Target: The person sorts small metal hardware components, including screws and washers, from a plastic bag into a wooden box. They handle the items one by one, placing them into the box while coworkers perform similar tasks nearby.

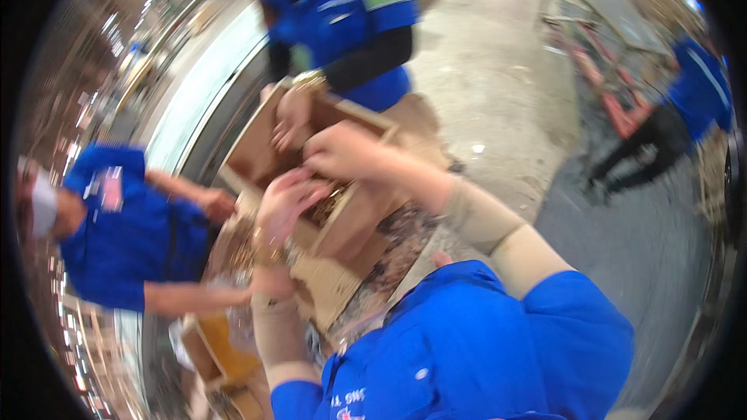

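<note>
A brown open box (348, 227) stands tilted in the picture ahead of me, with a divider across it. Small shiny brass-coloured pieces (333, 201) lie in its near compartment, too blurred to name. Over that compartment my left hand (282, 206) has its fingers stretched out and slightly curled, and no held thing shows. Just beyond it, my right hand (340, 153) is closed in a pinch over the box; anything in its fingertips is too small to see.
A co-worker's hand (292, 118) reaches into the far compartment. Another person (128, 225) in blue stands at the left, arms toward the table. Flattened cardboard (331, 284) lies under the box; a yellow bin (233, 346) sits lower left. A third person (661, 128) bends at the right.
</note>
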The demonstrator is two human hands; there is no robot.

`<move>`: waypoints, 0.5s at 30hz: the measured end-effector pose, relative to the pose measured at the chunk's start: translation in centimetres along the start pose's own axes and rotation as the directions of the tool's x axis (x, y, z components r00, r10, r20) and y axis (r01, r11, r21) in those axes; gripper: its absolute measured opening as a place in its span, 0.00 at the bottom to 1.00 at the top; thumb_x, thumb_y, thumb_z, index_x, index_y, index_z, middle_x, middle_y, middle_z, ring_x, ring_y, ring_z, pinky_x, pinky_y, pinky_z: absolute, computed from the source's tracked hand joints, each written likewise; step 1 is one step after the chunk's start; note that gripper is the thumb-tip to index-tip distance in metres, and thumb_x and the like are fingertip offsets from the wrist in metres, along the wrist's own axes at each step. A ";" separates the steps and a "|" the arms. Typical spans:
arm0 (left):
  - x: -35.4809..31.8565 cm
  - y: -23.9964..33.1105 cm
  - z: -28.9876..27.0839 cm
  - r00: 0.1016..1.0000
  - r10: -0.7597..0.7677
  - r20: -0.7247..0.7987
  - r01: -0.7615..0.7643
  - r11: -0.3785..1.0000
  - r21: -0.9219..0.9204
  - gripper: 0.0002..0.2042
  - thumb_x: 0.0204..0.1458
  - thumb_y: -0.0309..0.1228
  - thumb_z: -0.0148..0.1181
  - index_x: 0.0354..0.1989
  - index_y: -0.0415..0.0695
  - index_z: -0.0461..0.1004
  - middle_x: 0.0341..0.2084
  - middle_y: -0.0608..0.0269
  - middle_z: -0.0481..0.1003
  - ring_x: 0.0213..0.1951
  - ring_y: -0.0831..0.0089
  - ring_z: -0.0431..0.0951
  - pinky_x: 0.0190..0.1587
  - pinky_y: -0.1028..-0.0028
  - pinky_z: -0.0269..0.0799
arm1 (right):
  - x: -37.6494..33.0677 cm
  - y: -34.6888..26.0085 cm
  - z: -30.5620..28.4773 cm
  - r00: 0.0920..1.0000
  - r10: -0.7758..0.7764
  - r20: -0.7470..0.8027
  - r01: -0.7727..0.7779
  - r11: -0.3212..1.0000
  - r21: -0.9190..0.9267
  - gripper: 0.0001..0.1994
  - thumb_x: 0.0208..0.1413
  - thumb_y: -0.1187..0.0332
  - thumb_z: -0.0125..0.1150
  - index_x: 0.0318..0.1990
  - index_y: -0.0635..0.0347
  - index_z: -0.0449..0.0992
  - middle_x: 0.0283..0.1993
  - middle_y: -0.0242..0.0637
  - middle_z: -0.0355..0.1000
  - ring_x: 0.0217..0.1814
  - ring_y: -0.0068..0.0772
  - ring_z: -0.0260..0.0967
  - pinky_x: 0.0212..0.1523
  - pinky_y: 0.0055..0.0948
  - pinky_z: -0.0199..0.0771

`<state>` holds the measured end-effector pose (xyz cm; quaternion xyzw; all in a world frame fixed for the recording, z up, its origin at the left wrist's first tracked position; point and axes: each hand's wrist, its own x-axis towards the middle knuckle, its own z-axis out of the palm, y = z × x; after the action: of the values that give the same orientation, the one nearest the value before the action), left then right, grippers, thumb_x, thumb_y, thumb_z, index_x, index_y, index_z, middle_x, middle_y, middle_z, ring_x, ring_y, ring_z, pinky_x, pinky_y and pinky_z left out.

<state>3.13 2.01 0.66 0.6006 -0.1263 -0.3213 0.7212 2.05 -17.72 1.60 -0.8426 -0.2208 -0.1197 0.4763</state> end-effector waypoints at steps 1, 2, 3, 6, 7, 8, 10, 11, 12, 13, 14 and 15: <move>0.0 0.1 -0.4 1.000 -0.008 -0.011 0.007 1.000 -0.022 0.14 0.49 0.23 0.49 0.45 0.32 0.63 0.39 0.52 0.69 0.42 0.61 0.71 0.48 0.65 0.67 | 0.1 0.6 0.1 0.999 -0.033 0.000 0.033 0.999 -0.013 0.08 0.44 0.67 0.52 0.28 0.61 0.75 0.27 0.45 0.71 0.29 0.37 0.70 0.32 0.33 0.68; 0.1 0.9 0.5 0.999 -0.029 -0.044 0.029 1.000 0.008 0.12 0.50 0.23 0.49 0.43 0.32 0.65 0.38 0.52 0.70 0.41 0.62 0.72 0.46 0.67 0.68 | -0.2 0.7 -0.4 1.000 -0.015 -0.022 0.015 1.000 0.022 0.09 0.46 0.67 0.52 0.29 0.63 0.74 0.25 0.42 0.71 0.27 0.29 0.69 0.30 0.29 0.67; -0.5 1.4 0.5 0.996 0.004 -0.088 -0.001 0.999 0.032 0.11 0.50 0.23 0.49 0.41 0.32 0.65 0.37 0.52 0.70 0.39 0.64 0.73 0.44 0.70 0.70 | -0.5 -0.1 -1.1 1.000 0.016 0.014 -0.017 0.998 0.067 0.09 0.47 0.67 0.53 0.29 0.63 0.74 0.22 0.37 0.70 0.26 0.22 0.66 0.28 0.25 0.66; -3.6 3.1 0.3 0.981 0.113 -0.159 -0.116 0.993 -0.014 0.08 0.50 0.24 0.48 0.36 0.31 0.67 0.30 0.47 0.73 0.32 0.62 0.76 0.38 0.73 0.74 | -1.3 -2.9 -1.8 0.987 0.101 0.123 -0.140 0.922 0.362 0.08 0.50 0.68 0.52 0.30 0.65 0.73 0.23 0.27 0.67 0.23 0.13 0.59 0.22 0.15 0.58; -5.6 3.8 0.0 0.975 0.130 -0.180 -0.141 0.989 -0.047 0.09 0.51 0.24 0.48 0.37 0.32 0.67 0.29 0.48 0.73 0.32 0.65 0.76 0.37 0.76 0.74 | -1.6 -4.5 -2.0 0.962 0.117 0.247 -0.223 0.860 0.460 0.07 0.50 0.68 0.52 0.30 0.63 0.72 0.23 0.27 0.66 0.21 0.12 0.57 0.21 0.12 0.55; -7.3 4.1 -0.1 0.973 0.142 -0.183 -0.159 0.984 -0.080 0.09 0.52 0.25 0.48 0.39 0.32 0.67 0.29 0.49 0.73 0.32 0.67 0.76 0.35 0.79 0.74 | -2.2 -5.2 -1.8 0.947 0.089 0.308 -0.246 0.817 0.521 0.07 0.49 0.69 0.54 0.32 0.64 0.74 0.23 0.26 0.68 0.21 0.09 0.56 0.20 0.11 0.55; -10.9 4.1 -0.6 0.934 0.222 -0.280 -0.242 0.969 -0.042 0.09 0.52 0.25 0.48 0.39 0.33 0.66 0.29 0.49 0.74 0.31 0.68 0.77 0.33 0.81 0.74 | -3.2 -7.0 -0.3 0.876 -0.065 0.478 -0.226 0.820 0.525 0.08 0.49 0.69 0.54 0.31 0.65 0.73 0.24 0.27 0.69 0.22 0.13 0.59 0.22 0.14 0.59; -12.8 3.7 -0.9 0.911 0.228 -0.345 -0.261 0.964 -0.053 0.09 0.52 0.25 0.48 0.39 0.34 0.66 0.29 0.50 0.74 0.30 0.68 0.77 0.33 0.81 0.74 | -3.7 -8.1 1.0 0.820 -0.155 0.552 -0.213 0.811 0.545 0.08 0.48 0.69 0.54 0.31 0.65 0.73 0.24 0.28 0.69 0.23 0.14 0.61 0.22 0.15 0.60; -14.8 2.9 -1.4 0.885 0.214 -0.414 -0.260 0.964 -0.057 0.08 0.52 0.25 0.48 0.39 0.35 0.66 0.29 0.50 0.74 0.30 0.68 0.77 0.33 0.81 0.74 | -3.9 -9.0 2.5 0.749 -0.245 0.615 -0.203 0.800 0.565 0.08 0.48 0.69 0.54 0.32 0.65 0.73 0.24 0.29 0.69 0.23 0.15 0.62 0.23 0.16 0.62; -16.7 1.8 -1.9 0.862 0.201 -0.465 -0.257 0.965 -0.059 0.08 0.52 0.25 0.48 0.39 0.35 0.65 0.29 0.49 0.74 0.30 0.68 0.77 0.34 0.81 0.74 | -4.5 -9.5 4.5 0.673 -0.300 0.676 -0.197 0.808 0.555 0.08 0.48 0.69 0.54 0.32 0.65 0.73 0.24 0.31 0.70 0.24 0.18 0.64 0.24 0.18 0.63; -18.5 0.6 -2.3 0.839 0.190 -0.510 -0.256 0.965 -0.061 0.08 0.52 0.25 0.48 0.38 0.35 0.65 0.29 0.49 0.74 0.30 0.68 0.77 0.34 0.81 0.74 | -5.2 -9.6 7.1 0.592 -0.348 0.727 -0.185 0.819 0.543 0.08 0.47 0.70 0.54 0.33 0.65 0.73 0.24 0.33 0.70 0.25 0.21 0.65 0.26 0.21 0.65; -20.1 -0.8 -2.5 0.819 0.165 -0.550 -0.247 0.966 -0.078 0.08 0.52 0.24 0.48 0.38 0.35 0.65 0.31 0.48 0.73 0.31 0.67 0.77 0.34 0.80 0.74 | -6.0 -9.6 9.7 0.543 -0.311 0.780 -0.190 0.859 0.475 0.08 0.46 0.70 0.54 0.32 0.66 0.73 0.24 0.35 0.71 0.25 0.23 0.66 0.27 0.22 0.66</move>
<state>-11.02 16.27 3.35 0.5952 0.0407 -0.0680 0.7997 -7.96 -6.65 1.23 -0.6301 -0.4738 0.3422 0.5113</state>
